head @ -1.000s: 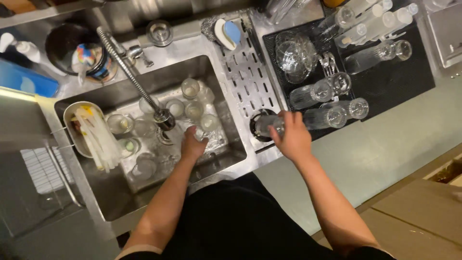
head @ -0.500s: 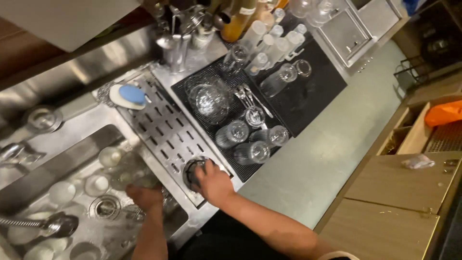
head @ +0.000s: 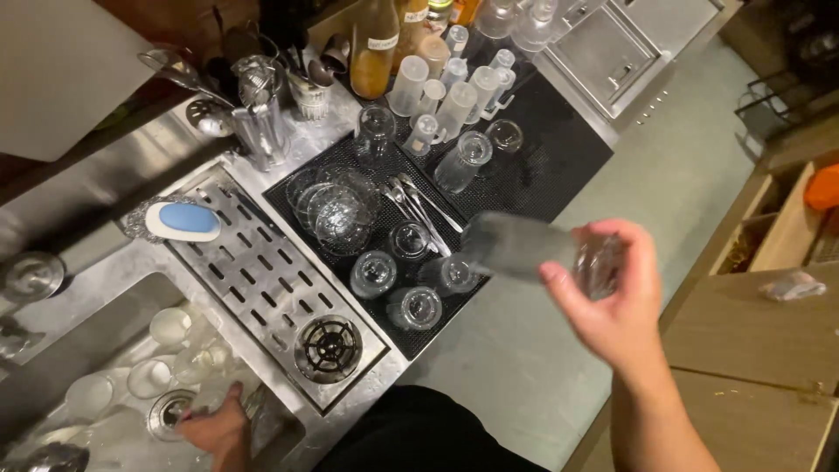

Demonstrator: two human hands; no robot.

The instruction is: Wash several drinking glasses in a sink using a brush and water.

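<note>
Head view, looking down. Tall ribbed glass (head: 524, 246) held in right hand (head: 612, 306), lying near-horizontal in the air above counter (head: 559, 350), just right of black mat (head: 559, 166). Fingers wrapped shut around one end of the glass; which end cannot be told through motion blur.

Left hand (head: 218, 428) down in sink (head: 105, 350), far left of mat, curled closed on a clear glass (head: 205, 398) near drain (head: 170, 411). Grip partly hidden by the sink edge.

On mat: several glasses (head: 411, 280) lying or standing in a cluster at its near corner, stacked glass bowls (head: 336, 205) toward its left edge, spoons (head: 415, 201) between bowls and glasses, two more glasses (head: 476, 153) further back, frosted cups (head: 446, 96) at the far edge. Left of mat: slotted drainboard (head: 253, 262) with round rinser (head: 329, 347) at its near end, blue sponge (head: 183, 220) at its far end. Beyond mat: utensil holders (head: 262, 114), bottle (head: 374, 44). More cups (head: 166, 328) in sink.

Judgement on handling: wet glass likely slippery, so keep a full wrap well in from the end. Free space at near corner of mat is tight; bring glass in slowly, mouth down, without knocking neighbours. Steady the sink-side glass meanwhile.
</note>
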